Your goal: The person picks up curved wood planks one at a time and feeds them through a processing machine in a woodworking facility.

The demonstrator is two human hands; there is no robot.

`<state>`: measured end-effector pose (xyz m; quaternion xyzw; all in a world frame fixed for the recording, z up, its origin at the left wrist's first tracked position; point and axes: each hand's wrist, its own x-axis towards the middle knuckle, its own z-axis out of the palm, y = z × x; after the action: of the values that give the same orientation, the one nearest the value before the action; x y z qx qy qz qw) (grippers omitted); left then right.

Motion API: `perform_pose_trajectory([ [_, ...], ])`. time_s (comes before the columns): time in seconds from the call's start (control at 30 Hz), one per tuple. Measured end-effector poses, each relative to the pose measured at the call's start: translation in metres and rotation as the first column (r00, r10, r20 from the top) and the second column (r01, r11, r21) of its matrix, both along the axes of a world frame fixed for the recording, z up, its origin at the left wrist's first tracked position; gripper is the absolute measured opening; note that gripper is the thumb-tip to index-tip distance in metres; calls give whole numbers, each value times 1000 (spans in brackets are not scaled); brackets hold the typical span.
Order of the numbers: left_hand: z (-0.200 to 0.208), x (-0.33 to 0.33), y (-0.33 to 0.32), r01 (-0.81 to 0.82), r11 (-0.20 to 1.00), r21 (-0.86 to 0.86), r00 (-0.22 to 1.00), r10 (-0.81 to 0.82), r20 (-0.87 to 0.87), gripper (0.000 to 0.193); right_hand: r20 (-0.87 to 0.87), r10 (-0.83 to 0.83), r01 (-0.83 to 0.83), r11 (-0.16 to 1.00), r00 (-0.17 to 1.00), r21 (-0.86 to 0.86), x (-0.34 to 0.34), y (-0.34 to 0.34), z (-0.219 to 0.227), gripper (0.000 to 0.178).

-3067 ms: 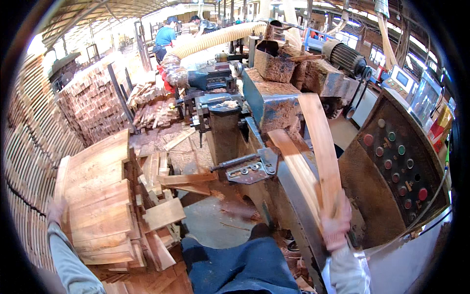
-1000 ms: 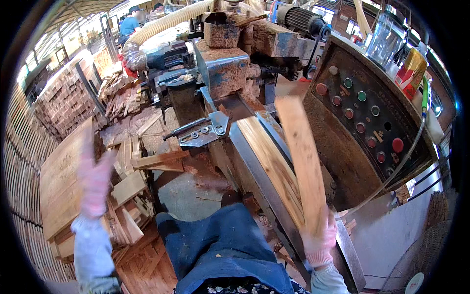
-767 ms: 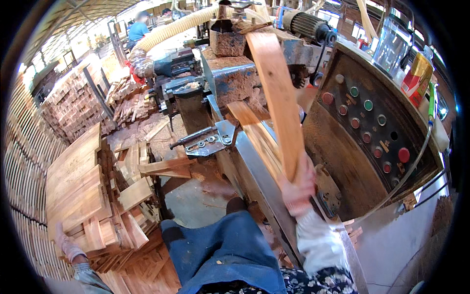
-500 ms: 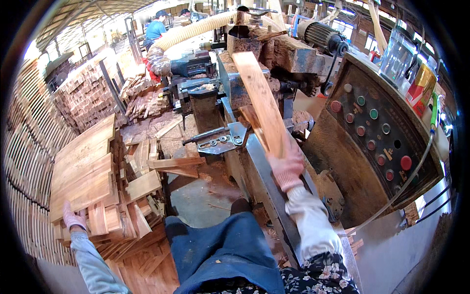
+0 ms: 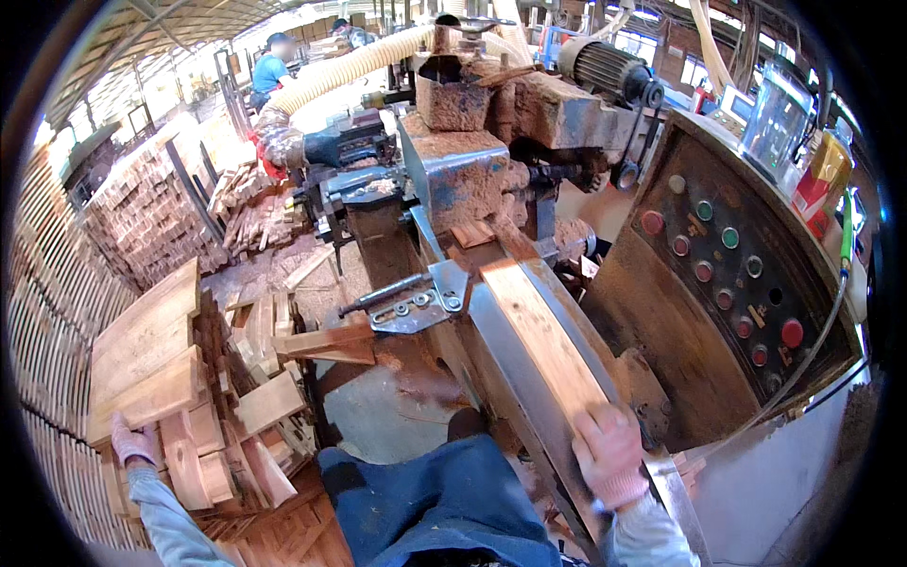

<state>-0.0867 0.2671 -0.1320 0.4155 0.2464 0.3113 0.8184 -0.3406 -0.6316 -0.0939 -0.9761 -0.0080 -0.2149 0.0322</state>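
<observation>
A pale wooden board (image 5: 540,331) lies lengthwise on the metal bed (image 5: 510,373) of a woodworking machine. My right hand (image 5: 609,455), in a pinkish cuffed glove, is closed over the board's near end. Beyond its far end, a shorter reddish wood piece (image 5: 472,233) sits by the sawdust-covered machine head (image 5: 458,175). At far left, my gloved left hand (image 5: 135,442) grips the near end of a wooden board (image 5: 156,392) on top of a stack. Part of its fingers is hidden by the board.
A slanted control panel (image 5: 723,274) with several buttons stands at right, a clear jar (image 5: 777,118) on top. A metal guide bracket (image 5: 416,300) juts left from the bed. Loose offcuts (image 5: 269,402) lie beside the stack. A person in blue (image 5: 274,68) is far back.
The right-hand board, raised and tilted earlier, now lies along the bed. My right hand has come nearer to me. My left hand has closed on a stack board's end; the view has shifted slightly.
</observation>
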Motion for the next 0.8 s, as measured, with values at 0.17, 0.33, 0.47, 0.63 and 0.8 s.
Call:
perform_pose_trajectory([
  [0.17,18,-12,-20,-6,1000,9,999,6,-33,49,109,63,-72,995,992,76,141,5,-19,28],
  [0.33,70,-21,-226,191,979,77,978,-196,68,58,37,43,-45,996,998,72,235,4,-19,32],
  [0.47,93,-34,-415,463,869,176,882,-471,4,53,134,466,-468,738,874,486,205,76,13,58],
  [0.63,43,-47,-603,763,646,-22,646,-763,-23,40,-123,251,-233,961,960,146,88,106,60,94],
  [0.8,18,-87,-685,958,-117,-262,-111,-993,39,48,-351,-144,238,941,925,242,-35,43,51,84],
])
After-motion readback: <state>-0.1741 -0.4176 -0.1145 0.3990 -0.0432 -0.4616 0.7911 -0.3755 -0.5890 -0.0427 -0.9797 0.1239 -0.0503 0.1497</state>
